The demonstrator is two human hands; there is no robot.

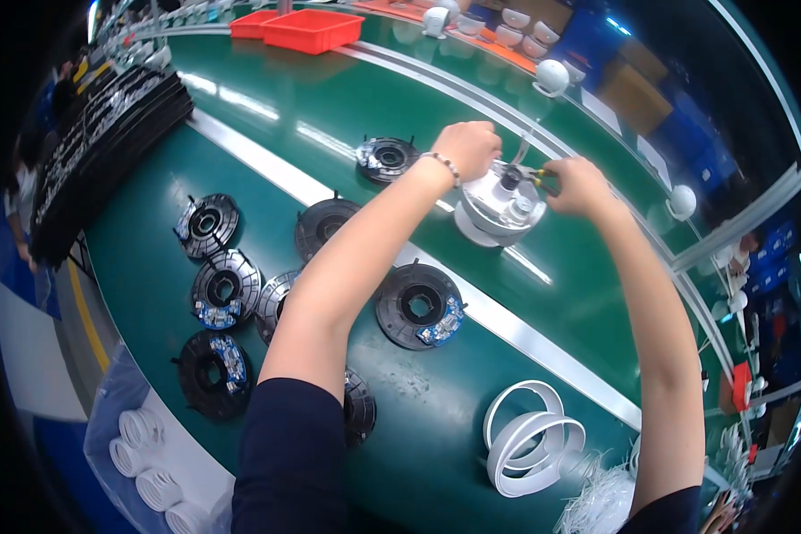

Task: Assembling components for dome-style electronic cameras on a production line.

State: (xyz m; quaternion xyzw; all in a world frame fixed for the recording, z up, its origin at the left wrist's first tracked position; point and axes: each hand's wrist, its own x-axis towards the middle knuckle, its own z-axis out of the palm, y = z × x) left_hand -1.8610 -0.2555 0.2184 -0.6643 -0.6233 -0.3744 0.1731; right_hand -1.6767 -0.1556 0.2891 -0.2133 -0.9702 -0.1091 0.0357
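Across the bench, a white round housing [491,220] sits on the green surface with its inside facing up. A dark cylindrical part [511,178] stands up within it. My left hand [468,151], with a beaded bracelet at the wrist, is closed at the housing's far left edge; whatever its fingers hold is hidden. Opposite it, my right hand [578,185] grips a small pliers-like tool [546,181] with yellow and dark handles, its tip at the dark part. A thin pale cable [523,144] rises behind the housing.
Several black round plates with blue circuit boards, such as one plate [400,307], lie around my left arm. White rings [529,454] and a pile of clear strips [599,498] lie near my right arm. Red bins [311,32] and black stacked trays [107,147] stand farther off.
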